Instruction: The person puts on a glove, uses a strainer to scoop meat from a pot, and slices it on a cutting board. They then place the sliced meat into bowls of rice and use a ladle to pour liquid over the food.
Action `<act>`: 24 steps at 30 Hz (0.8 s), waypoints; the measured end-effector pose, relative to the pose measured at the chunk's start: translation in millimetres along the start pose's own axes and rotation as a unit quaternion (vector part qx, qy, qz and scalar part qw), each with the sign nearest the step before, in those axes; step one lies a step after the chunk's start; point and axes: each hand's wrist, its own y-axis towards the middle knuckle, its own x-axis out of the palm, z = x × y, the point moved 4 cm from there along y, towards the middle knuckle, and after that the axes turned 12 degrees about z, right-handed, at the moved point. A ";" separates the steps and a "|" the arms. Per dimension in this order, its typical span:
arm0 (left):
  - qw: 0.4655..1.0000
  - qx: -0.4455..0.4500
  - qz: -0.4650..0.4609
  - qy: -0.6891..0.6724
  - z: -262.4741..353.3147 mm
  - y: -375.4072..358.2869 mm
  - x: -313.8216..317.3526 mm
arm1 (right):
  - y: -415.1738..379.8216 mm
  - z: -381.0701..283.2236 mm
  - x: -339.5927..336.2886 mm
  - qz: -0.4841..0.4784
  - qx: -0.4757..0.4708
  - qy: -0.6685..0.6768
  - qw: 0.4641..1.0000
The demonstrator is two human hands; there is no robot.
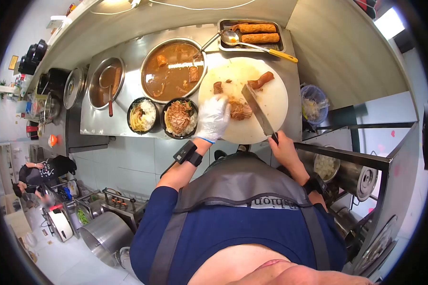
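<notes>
In the head view, a round white cutting board (275, 99) sits right of the upper centre of the frame, with the chopped meat (240, 112) heaped near its middle. The left hand (213, 116), in a clear plastic glove with a blue band at the wrist, is over the board's left edge, its fingers right beside the heap's left side; I cannot tell whether they grip any of it. The bare right hand (284, 146), at the board's lower right edge, is wrapped around the dark handle of a broad knife (260, 111). The blade slants up and left across the board, just right of the heap, so the meat lies between blade and glove, up and left of the right hand. By the blade's tip lies a longer brown piece (261, 80); a small chunk (218, 88) sits above the gloved hand. Just left of that hand stands a meat-topped black bowl (179, 137) with rice, and beside it a second black bowl (145, 131) with rice and yellow strips. Above them is a wide pot (142, 71) of brown liquid. At the top of the frame, a yellow-handled ladle (230, 38) rests across a tray (282, 35) of browned rolls (259, 38).
</notes>
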 end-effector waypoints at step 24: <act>0.994 -0.077 0.035 0.069 -27.1 -47.3 -37.4 | 5.3 -29.3 65.2 -0.003 -0.091 -0.135 0.987</act>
